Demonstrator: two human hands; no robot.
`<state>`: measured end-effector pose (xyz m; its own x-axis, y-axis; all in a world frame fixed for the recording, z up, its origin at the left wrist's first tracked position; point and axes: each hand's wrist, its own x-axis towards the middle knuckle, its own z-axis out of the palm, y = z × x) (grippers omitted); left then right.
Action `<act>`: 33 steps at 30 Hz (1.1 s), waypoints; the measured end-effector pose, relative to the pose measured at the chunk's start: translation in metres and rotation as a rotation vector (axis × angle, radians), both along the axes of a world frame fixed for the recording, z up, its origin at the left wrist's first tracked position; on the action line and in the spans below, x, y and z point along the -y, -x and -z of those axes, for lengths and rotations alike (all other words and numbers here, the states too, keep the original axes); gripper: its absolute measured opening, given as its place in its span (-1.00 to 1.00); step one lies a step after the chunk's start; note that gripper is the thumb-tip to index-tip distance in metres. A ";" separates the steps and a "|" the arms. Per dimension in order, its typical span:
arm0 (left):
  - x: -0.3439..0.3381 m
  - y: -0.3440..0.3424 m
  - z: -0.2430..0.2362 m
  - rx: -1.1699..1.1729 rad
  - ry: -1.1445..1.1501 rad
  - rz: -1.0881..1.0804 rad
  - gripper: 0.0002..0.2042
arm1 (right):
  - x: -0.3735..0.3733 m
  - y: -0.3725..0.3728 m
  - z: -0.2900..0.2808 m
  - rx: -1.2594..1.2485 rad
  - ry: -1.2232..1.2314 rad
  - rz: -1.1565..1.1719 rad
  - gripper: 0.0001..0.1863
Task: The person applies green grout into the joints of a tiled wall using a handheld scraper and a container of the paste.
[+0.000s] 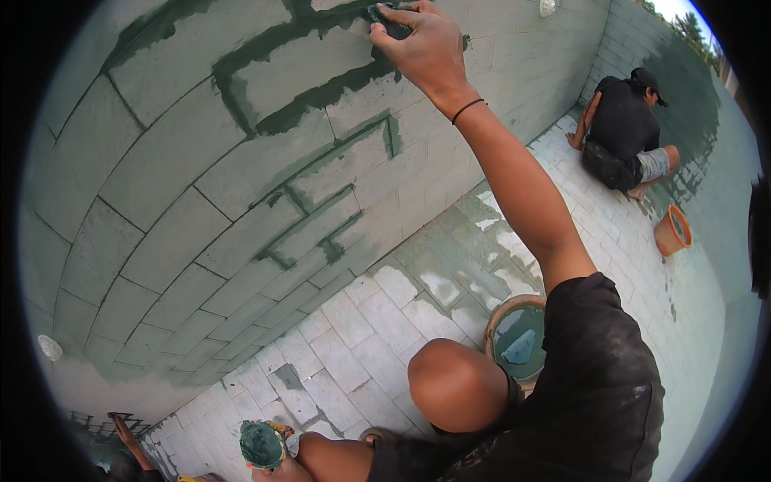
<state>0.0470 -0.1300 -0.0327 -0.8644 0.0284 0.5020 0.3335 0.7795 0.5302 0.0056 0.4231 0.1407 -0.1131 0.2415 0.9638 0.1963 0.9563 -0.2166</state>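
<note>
My right hand (426, 52) is raised to the tiled wall (177, 241), its fingers closed on a small dark piece smeared with green paste (391, 26). Its exact kind is hidden by the fingers. The piece is against the wall, where wet dark-green paste (297, 112) covers several joints between the grey-green tiles. Low down, beside my bent legs, my left hand (283, 471) holds a small container of dark green paste (263, 443) with a colourful, smeared outside. Only part of that hand shows.
A round basin (491, 325) with greenish water and a pale blue-green lump (520, 347) stands beside my knee. Farther off, a person in dark clothes (626, 128) crouches at the far wall, near an orange bucket (673, 231). Another person's arm (128, 438) reaches up at lower left.
</note>
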 end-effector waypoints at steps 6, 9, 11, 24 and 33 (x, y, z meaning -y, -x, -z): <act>0.006 0.008 0.005 0.047 -0.092 -0.014 -0.80 | 0.007 0.001 0.014 0.122 0.025 0.105 -0.66; 0.008 0.013 0.008 0.030 -0.090 -0.010 -0.80 | 0.009 -0.002 0.035 0.180 0.088 0.056 -0.66; 0.007 0.015 0.010 0.024 -0.093 0.003 -0.80 | 0.005 -0.006 0.050 0.194 0.060 0.106 -0.66; 0.013 0.019 0.017 -0.025 -0.082 0.016 -0.80 | 0.014 -0.083 0.147 0.097 1.123 -0.773 -0.60; 0.007 0.025 0.018 -0.026 -0.025 0.001 -0.79 | 0.011 -0.086 0.187 -0.257 1.210 -0.984 -0.60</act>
<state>0.0224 -0.1369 -0.0511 -0.8513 0.0166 0.5244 0.3480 0.7659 0.5406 0.0915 0.4121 -0.0465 -0.5535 0.7842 0.2805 -0.5327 -0.0744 -0.8430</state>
